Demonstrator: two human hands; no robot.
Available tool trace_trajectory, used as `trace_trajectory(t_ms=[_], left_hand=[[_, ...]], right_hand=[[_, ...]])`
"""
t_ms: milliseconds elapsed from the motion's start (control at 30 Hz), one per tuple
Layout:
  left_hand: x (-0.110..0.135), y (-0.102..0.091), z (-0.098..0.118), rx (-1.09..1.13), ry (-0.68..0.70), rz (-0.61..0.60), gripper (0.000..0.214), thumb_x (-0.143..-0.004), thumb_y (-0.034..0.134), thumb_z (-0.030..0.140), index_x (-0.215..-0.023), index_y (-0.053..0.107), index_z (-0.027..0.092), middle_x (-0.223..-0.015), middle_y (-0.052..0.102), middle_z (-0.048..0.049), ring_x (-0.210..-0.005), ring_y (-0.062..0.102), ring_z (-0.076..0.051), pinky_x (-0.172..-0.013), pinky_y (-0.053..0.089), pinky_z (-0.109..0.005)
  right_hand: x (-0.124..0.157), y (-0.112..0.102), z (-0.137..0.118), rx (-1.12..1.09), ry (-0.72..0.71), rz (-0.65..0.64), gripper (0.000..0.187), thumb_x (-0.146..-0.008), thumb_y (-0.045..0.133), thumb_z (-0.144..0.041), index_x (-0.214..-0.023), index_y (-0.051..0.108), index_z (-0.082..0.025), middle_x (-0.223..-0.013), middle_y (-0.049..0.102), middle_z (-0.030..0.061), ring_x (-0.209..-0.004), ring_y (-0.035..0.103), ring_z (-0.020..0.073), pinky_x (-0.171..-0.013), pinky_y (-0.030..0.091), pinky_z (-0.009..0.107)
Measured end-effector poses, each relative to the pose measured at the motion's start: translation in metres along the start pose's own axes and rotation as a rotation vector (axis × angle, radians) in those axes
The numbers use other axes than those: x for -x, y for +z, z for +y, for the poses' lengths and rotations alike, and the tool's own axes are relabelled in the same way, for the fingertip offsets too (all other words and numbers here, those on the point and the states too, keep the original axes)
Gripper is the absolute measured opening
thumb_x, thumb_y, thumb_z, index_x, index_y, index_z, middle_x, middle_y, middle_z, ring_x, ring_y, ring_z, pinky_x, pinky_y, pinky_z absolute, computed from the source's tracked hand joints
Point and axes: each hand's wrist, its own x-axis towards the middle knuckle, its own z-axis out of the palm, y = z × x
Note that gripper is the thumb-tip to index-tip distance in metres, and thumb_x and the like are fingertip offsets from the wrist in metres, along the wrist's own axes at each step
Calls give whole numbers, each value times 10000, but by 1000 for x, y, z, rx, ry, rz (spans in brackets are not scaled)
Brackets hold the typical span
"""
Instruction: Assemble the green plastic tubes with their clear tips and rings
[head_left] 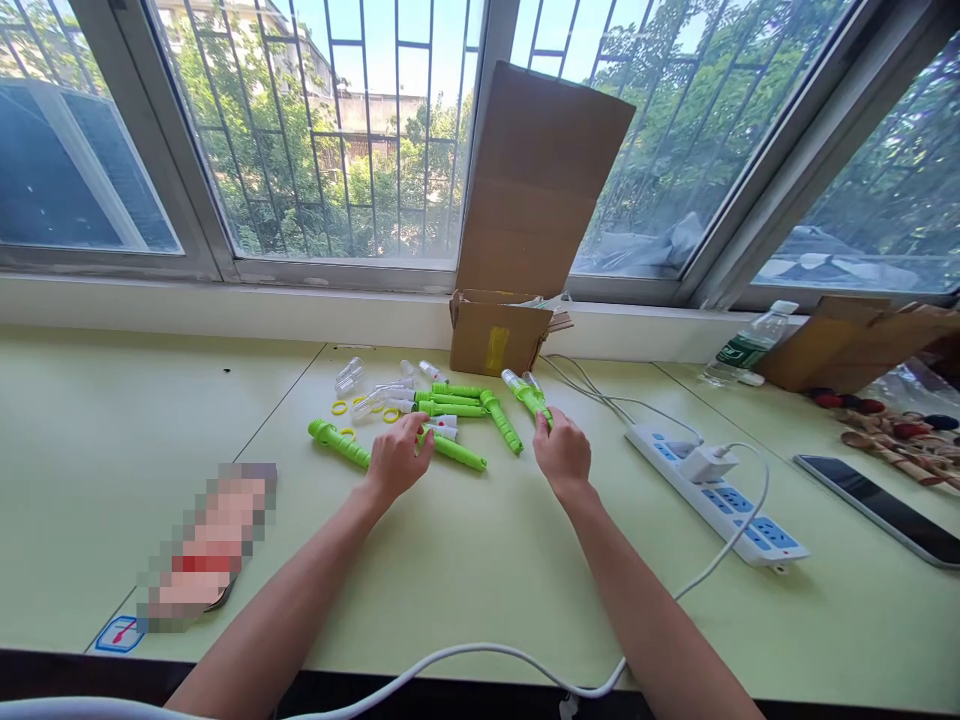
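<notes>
My right hand [562,450] is closed around the lower end of a green ribbed plastic tube [531,398]. A clear cap [513,379] tops that tube, and another clear piece sits beside it. My left hand [401,455] reaches down over the pile, thumb and index finger apart, close to a white piece with a red dot [442,425]. Under and beside it lie a green tube [459,451] and another green tube [337,440]. Several more green tubes [457,400] lie behind. Clear plastic caps [350,374] and yellow rings [340,407] are scattered at the left of the pile.
An open cardboard box [480,345] stands against the window sill. At right lie a white power strip [720,495] with a plugged-in charger, a phone [877,505] and a water bottle [754,345]. A blurred-out object [214,550] lies left; a white cable [480,650] crosses the front edge.
</notes>
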Motion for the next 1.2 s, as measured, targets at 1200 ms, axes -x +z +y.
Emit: trace_trajectory(t_ms=[1200], left_hand=[[0, -2, 2, -3, 8, -82, 211, -876, 443, 291, -1053, 521, 209, -828, 651, -11, -663, 595, -127, -597, 418, -236]], right_hand=[[-5, -10, 3, 272, 86, -376, 416, -858, 423, -492, -988, 649, -167, -928, 671, 150, -879, 639, 278, -674, 451, 341]])
